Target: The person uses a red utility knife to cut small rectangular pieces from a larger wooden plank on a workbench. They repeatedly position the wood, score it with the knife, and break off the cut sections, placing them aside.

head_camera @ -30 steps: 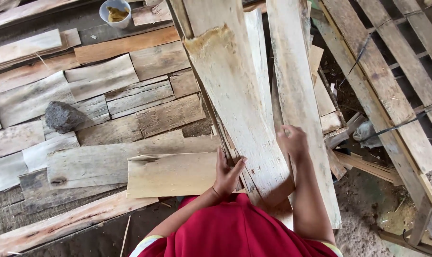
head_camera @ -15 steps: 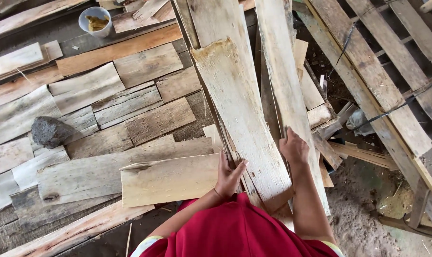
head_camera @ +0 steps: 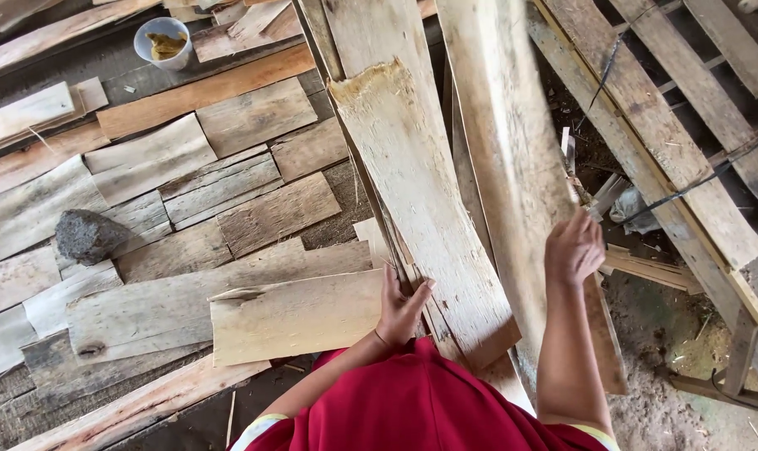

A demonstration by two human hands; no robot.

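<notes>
My left hand lies flat with fingers spread against the left edge of a wide pale board, which leans up and away from me. Just left of that hand, a short flat sheet of pale wood rests on the floor boards. My right hand is raised and curled around the right edge of a long narrow plank, which looks blurred. The plank's lower end runs down behind my right forearm. My red garment fills the bottom of the view.
Weathered boards cover the floor at left, with a dark stone on them. A white cup with yellow contents stands at the top left. A slatted wooden pallet lies at right, beside sawdust and dirt.
My right hand has lifted and shifted right along the long plank, which now shows motion blur. My left hand stays on the wide board's edge.
</notes>
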